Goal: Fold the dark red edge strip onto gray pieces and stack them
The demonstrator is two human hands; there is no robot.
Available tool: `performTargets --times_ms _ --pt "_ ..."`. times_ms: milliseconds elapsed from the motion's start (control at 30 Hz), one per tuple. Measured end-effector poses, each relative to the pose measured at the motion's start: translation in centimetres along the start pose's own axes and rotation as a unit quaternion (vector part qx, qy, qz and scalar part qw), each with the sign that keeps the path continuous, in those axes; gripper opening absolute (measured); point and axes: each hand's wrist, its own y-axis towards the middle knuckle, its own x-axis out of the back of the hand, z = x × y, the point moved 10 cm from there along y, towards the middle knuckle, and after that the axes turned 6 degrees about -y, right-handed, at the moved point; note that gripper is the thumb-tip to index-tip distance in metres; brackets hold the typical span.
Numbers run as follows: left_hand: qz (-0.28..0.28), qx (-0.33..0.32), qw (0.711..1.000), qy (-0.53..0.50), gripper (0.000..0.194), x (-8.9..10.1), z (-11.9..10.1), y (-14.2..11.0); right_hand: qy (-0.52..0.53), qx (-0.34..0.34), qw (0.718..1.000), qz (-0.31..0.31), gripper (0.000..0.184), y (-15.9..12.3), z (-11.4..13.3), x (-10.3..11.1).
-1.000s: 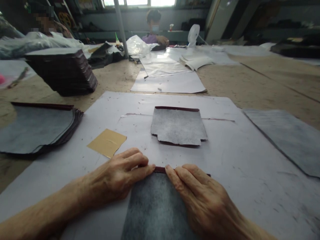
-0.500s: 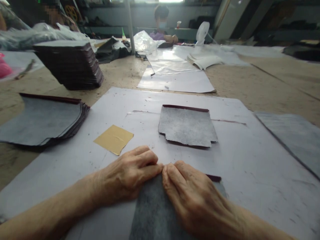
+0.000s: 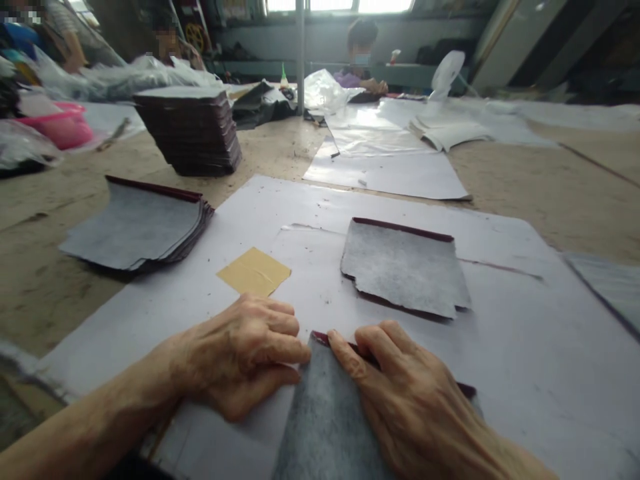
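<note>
A grey-backed sheet of material (image 3: 320,413) with a dark red folded strip along its far edge lies in front of me on white paper. My right hand (image 3: 405,387) is over it, index finger stretched along the folded strip and pressing down, the other fingers curled; the palm hides much of the sheet. At the sheet's left corner is my left hand (image 3: 250,360). Its fingers are bent, the thumb is apart from the index finger, and the index fingertip touches the sheet's edge. Beyond the hands lies a similar piece (image 3: 405,267) with notched near corners and a red folded edge.
A tan square (image 3: 256,270) lies beyond my left hand on the white paper (image 3: 520,347). Left are a curved pile of similar pieces (image 3: 135,220) and a tall dark stack (image 3: 187,133). Another grey sheet (image 3: 610,287) is at right. People sit beyond the table, near a fan (image 3: 447,70).
My left hand has moved slightly left, away from the right hand, and its thumb has separated. The right index finger now lies on the folded strip. The view has shifted left.
</note>
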Motion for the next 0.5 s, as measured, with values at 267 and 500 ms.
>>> performTargets --times_ms 267,500 --pt "-0.008 -0.025 0.999 -0.028 0.015 0.11 0.18 0.09 -0.01 -0.018 0.999 0.033 0.049 0.63 -0.34 -0.52" --pt "-0.004 -0.034 0.999 -0.02 0.014 0.01 -0.01 0.2 -0.017 -0.029 0.998 0.058 0.049 0.93 -0.49 -0.81"
